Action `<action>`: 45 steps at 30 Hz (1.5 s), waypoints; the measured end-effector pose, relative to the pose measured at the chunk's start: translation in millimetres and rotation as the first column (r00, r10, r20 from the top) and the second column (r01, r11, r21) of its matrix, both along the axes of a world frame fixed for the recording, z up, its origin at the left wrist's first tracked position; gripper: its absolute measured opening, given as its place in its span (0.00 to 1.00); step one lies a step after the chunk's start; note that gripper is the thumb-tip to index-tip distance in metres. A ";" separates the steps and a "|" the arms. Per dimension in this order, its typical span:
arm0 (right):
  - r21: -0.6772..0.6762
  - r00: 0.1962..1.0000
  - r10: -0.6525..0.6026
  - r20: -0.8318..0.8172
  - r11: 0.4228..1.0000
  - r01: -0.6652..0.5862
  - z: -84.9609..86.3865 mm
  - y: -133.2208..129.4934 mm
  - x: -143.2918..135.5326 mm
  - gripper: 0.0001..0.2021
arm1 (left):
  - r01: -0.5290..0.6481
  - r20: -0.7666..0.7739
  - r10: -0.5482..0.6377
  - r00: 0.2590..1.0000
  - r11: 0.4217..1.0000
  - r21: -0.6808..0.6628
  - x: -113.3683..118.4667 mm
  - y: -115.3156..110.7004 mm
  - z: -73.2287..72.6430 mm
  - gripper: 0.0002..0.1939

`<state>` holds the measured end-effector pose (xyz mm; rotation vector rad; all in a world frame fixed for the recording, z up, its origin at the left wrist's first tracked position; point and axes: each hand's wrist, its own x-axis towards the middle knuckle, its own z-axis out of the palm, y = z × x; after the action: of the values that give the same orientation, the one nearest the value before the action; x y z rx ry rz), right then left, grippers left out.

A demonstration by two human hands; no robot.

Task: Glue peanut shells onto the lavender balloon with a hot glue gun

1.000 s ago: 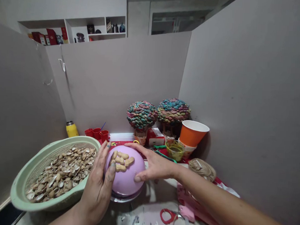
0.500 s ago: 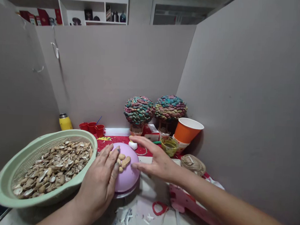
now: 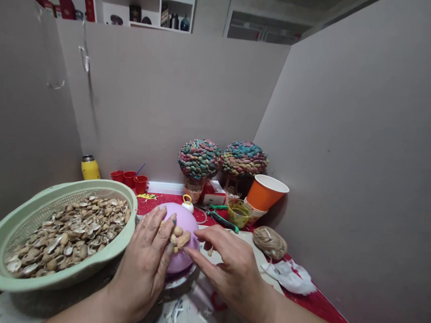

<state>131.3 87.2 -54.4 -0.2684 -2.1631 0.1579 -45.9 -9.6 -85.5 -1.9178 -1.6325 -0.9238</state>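
Note:
A smooth purple dome, apparently a balloon (image 3: 183, 218), rests on a pale round base (image 3: 181, 280) and carries a small cluster of peanut shells (image 3: 179, 237). My left hand (image 3: 147, 254) lies along the dome's left side, its fingers stretched out and its fingertips against the shells. At the right side my right hand (image 3: 228, 269) has its thumb and forefinger apart. Its thumb tip is close to the lowest shells; whether it touches them I cannot tell. Nothing shows between those two fingers. The other right fingers are curled and partly hidden.
A green colander (image 3: 136, 210) full of peanut shells stands at left. Behind are red cups (image 3: 129, 178), two shell-covered trees (image 3: 200, 159), green-handled pliers (image 3: 224, 222) and an orange paper cup (image 3: 266, 192). Twine (image 3: 270, 242) and crumpled white tissue (image 3: 292, 276) lie right, beside a grey partition (image 3: 366, 154).
My right hand has turned and come lower, its thumb and forefinger drawing nearer each other beside the shells. My left hand stays on the dome. The view has shifted slightly, and the pliers show more fully.

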 end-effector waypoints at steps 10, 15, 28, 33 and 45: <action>0.002 1.000 0.028 -0.007 1.000 -0.028 -5.4 -2.1 -2.1 0.09 | 0.016 0.101 -0.021 0.995 0.998 0.055 0.4 3.7 -6.7 0.24; 0.023 0.999 0.048 -0.001 0.999 -0.048 -6.4 -2.7 -5.8 0.08 | 0.009 0.092 -0.013 0.996 0.999 0.037 -0.4 4.3 -9.4 0.24; 0.061 0.981 0.148 0.124 0.986 -0.156 -3.7 6.4 -2.6 0.12 | 0.008 0.039 -0.010 0.999 0.999 0.038 -2.9 6.4 -12.1 0.23; 0.111 0.973 0.142 0.184 0.980 -0.165 -2.7 8.2 -2.1 0.14 | 0.008 0.054 -0.010 0.998 0.999 0.038 -3.0 7.5 -12.3 0.23; 0.270 0.976 0.125 0.178 0.947 -0.171 -7.4 15.5 -5.2 0.11 | 0.028 0.077 -0.031 0.997 0.998 0.050 -3.8 8.8 -13.5 0.22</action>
<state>126.1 102.6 -61.8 0.0506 -2.3305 -0.0940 -49.7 -0.8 -99.0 -1.8996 -1.6135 -1.0528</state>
